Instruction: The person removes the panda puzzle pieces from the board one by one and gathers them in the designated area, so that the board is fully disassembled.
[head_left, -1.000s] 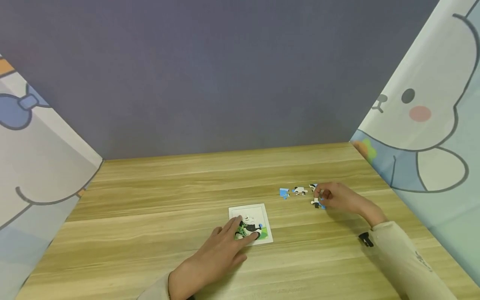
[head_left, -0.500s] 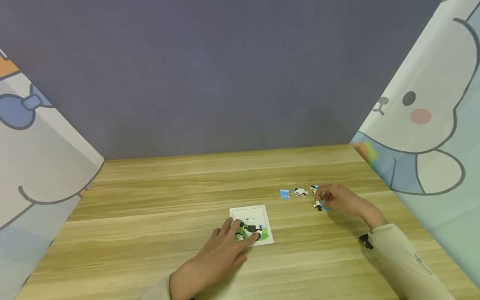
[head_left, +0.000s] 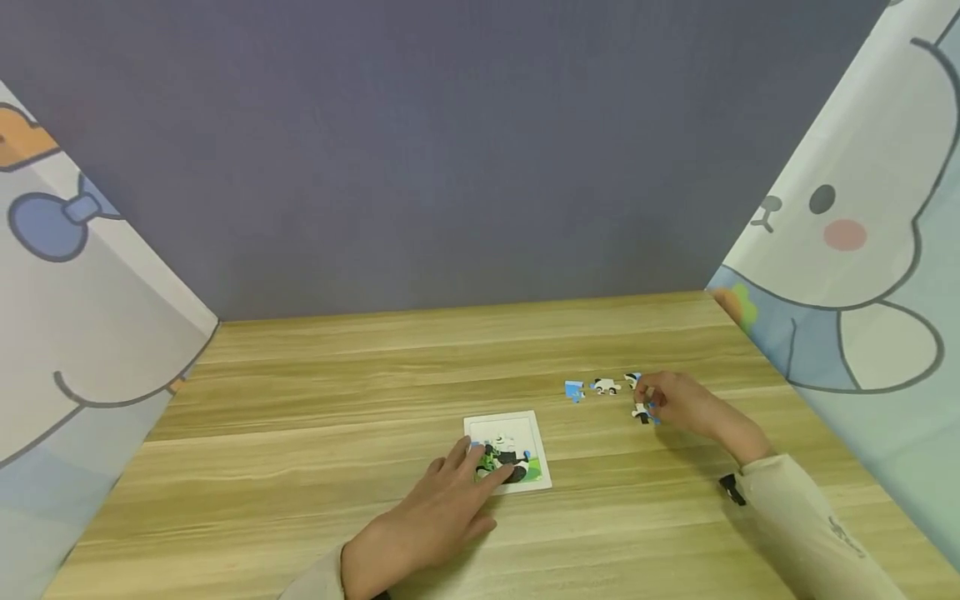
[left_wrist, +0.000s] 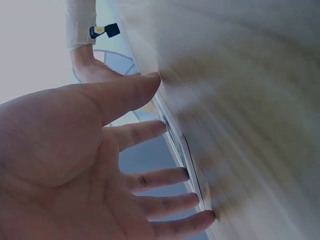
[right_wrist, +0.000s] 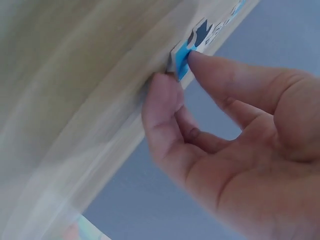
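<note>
My left hand (head_left: 435, 517) rests with spread, extended fingers on the lower left of a square puzzle board (head_left: 498, 423) with a white frame. A partly assembled panda picture (head_left: 510, 458) shows between thumb and fingers; the rest is covered. In the left wrist view, the fingertips (left_wrist: 202, 220) touch the board's edge. At the right, my right hand (head_left: 686, 404) pinches a puzzle piece (right_wrist: 182, 59) of blue, black and white by its blue edge. Its thumb lies on the printed face and curled fingers meet the edge. The piece looks slightly tilted at the tabletop.
Several loose puzzle pieces lie just beyond the right hand: a blue one (head_left: 574, 390), a panda-face one (head_left: 606, 386) and a black, white and blue one (head_left: 633, 380). A small black object (head_left: 732, 489) sits by the right sleeve. A grey partition (head_left: 465, 167) borders the wooden table (head_left: 300, 400).
The head view has shifted slightly. My right hand stays at the same piece, which has turned a little. The left hand keeps its place on the board.
</note>
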